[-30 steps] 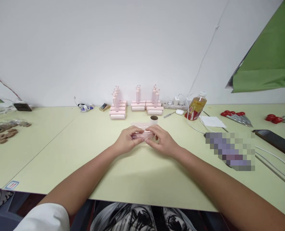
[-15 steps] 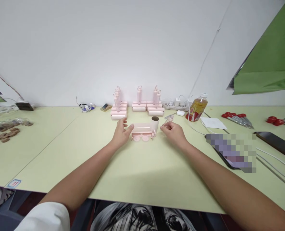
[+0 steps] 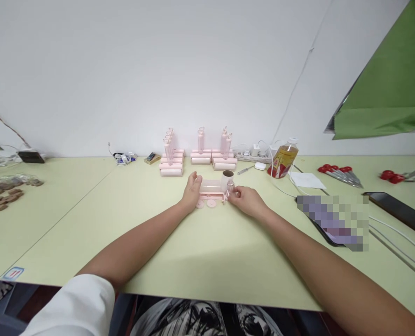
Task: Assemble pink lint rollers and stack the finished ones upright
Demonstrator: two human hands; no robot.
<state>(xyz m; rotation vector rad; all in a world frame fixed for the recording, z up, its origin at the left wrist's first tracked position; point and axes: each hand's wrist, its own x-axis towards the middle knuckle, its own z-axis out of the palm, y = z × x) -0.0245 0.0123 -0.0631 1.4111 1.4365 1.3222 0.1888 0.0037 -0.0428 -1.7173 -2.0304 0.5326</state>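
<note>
My left hand (image 3: 192, 191) stands on its edge at the left end of a group of pink parts, fingers stretched and not wrapped round anything. Beside it lie a clear pinkish cover (image 3: 210, 186) and, just in front, a pink lint roller frame (image 3: 211, 196). Two flat pink discs, the right disc (image 3: 211, 204) and the left disc (image 3: 200, 204), rest nearest me. A white paper roll (image 3: 226, 180) with a brown core stands upright at the right. My right hand (image 3: 244, 198) pinches a small clear-pink handle piece (image 3: 231, 185) close to the roll.
Several finished pink lint rollers (image 3: 171, 167) stand along the wall. Right of them are a power strip (image 3: 254, 157), a white case (image 3: 260, 166), a drink bottle (image 3: 283, 158), red-handled tools (image 3: 340, 173) and phones, one dark phone (image 3: 399, 212). Cables cross the right side.
My left hand has moved right, up against the end of the pink parts. My right hand has brought the clear-pink handle piece left, beside the paper roll.
</note>
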